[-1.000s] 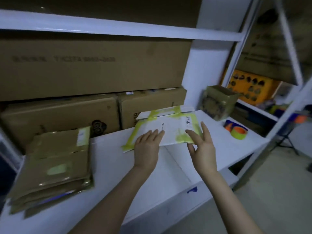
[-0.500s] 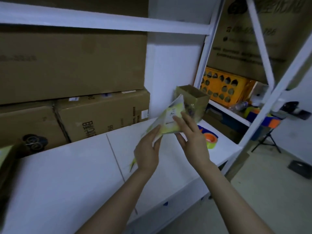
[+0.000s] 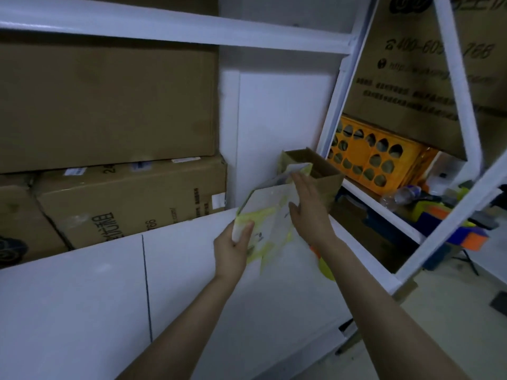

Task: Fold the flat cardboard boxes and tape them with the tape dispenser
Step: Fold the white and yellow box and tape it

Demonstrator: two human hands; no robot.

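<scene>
Head view: flat box pinched in left hand, right hand flat against it, open carton just behind.

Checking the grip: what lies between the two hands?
The box, in the head view: the left hand pinches its lower corner, the right hand lies flat on its right side.

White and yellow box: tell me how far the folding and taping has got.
Done: a brown box stands erected behind. In hand: the left hand grips the white and yellow box by its lower corner; the right hand presses flat on its side. To do: its flaps are unclosed and untaped; the tape roll lies behind the right forearm.
</scene>
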